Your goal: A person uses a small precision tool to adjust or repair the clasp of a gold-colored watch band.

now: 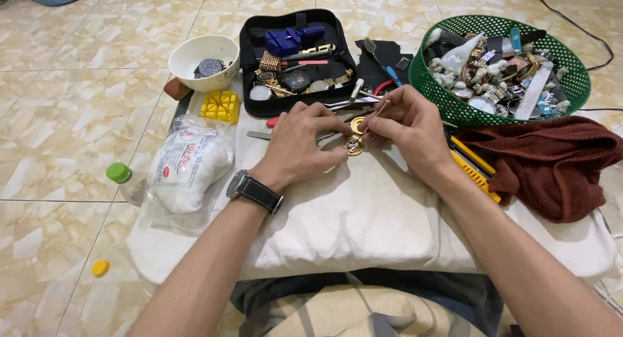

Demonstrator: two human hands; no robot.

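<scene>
My left hand [300, 142] pinches a small gold watch case [354, 145] against the white cloth-covered pad [363, 213] on my lap. A second round gold piece [357, 124] lies just above it. My right hand [407, 126] grips a thin metal pin tool [378, 112], its tip pointing down at the gold watch case. A dark-strapped wristwatch [250, 189] sits on my left wrist.
An open black tool case [295, 61] with watches and a blue tool lies beyond my hands. A green basket [503, 64] of watch parts stands at right, beside a dark red cloth [551, 158]. White bowl [204, 61], yellow block [220, 106], bagged cotton [188, 165] at left.
</scene>
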